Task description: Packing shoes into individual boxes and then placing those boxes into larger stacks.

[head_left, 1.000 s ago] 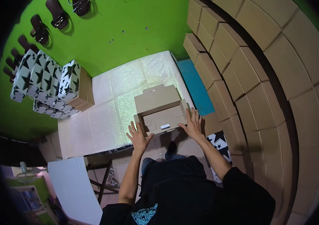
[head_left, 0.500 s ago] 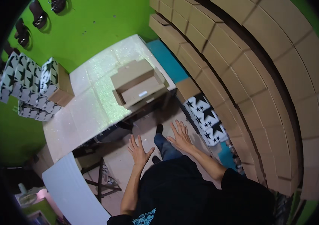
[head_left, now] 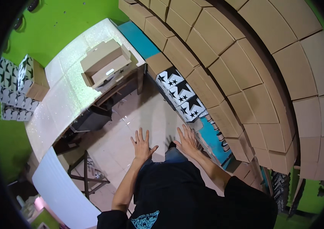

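Note:
Both arms reach forward over the floor with nothing held. My left hand (head_left: 142,146) is open, its fingers spread and the thumb pointing inward. To its right, my right hand (head_left: 187,140) is also open with spread fingers, near a low row of star-patterned boxes (head_left: 181,92). Ahead and to the left, an open brown cardboard box (head_left: 106,63) sits on a table (head_left: 61,86) with a sparkly white cover. Neither hand touches the box or the table.
Brown boxes (head_left: 242,70) fill curved-looking shelves along the right. More star-patterned boxes (head_left: 13,89) are stacked at the table's far left. A white board (head_left: 61,187) and a dark stool frame (head_left: 85,177) stand at lower left. Sandals (head_left: 223,143) line the low teal shelf.
The view has shifted right and down, so the table and open box sit further left and higher. Both hands remain open and outstretched.

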Available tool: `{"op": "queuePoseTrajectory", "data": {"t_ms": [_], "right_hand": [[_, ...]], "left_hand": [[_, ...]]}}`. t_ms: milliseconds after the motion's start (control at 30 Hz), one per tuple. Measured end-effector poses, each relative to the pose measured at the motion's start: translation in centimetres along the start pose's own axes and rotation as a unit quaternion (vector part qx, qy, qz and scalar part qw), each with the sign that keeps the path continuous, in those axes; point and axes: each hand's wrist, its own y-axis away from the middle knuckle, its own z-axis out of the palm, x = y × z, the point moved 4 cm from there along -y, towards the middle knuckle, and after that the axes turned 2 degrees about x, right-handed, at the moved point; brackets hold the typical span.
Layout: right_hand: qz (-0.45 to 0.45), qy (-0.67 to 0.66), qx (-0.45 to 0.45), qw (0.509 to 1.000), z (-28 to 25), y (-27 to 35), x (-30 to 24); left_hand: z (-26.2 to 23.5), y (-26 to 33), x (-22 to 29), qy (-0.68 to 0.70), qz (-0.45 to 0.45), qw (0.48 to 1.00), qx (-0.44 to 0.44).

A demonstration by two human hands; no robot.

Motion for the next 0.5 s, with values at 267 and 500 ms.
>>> {"op": "queuePoseTrajectory", "data": {"t_ms": [267,500], "right_hand": [[0.033,0.068,0.063,0.995,-1.0,5.0,11.4],[0.015,0.105,0.108,0.988,1.2,5.3,19.5]], "left_hand": [[9.9,-1.3,11.4,0.051,0.11,0.988,0.096],[19.4,-8.8,19.7,0.101,0.106,0.968,0.204]]}}
